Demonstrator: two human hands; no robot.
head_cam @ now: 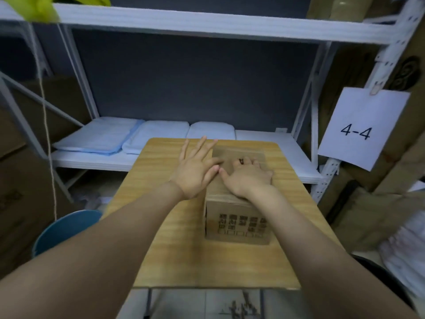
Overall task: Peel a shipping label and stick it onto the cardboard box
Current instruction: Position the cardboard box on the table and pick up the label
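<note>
A brown cardboard box [238, 223] with dark printed characters on its near side stands on a small wooden table [174, 249]. My right hand [249, 178] lies palm down on the box top, fingers curled over a small dark item I cannot identify. My left hand [196, 168] hovers at the box's left edge with fingers spread, its fingertips touching the top. A shiny strip, like tape or a label, runs across the far part of the top [239, 153]; I cannot tell which. No separate shipping label shows.
A white metal shelf [264, 139] behind the table holds folded pale blue cloths [103, 137]. A paper sign reading 4-4 [361, 127] hangs at the right. Cardboard boxes stand on both sides. A blue round seat [64, 229] is at the lower left.
</note>
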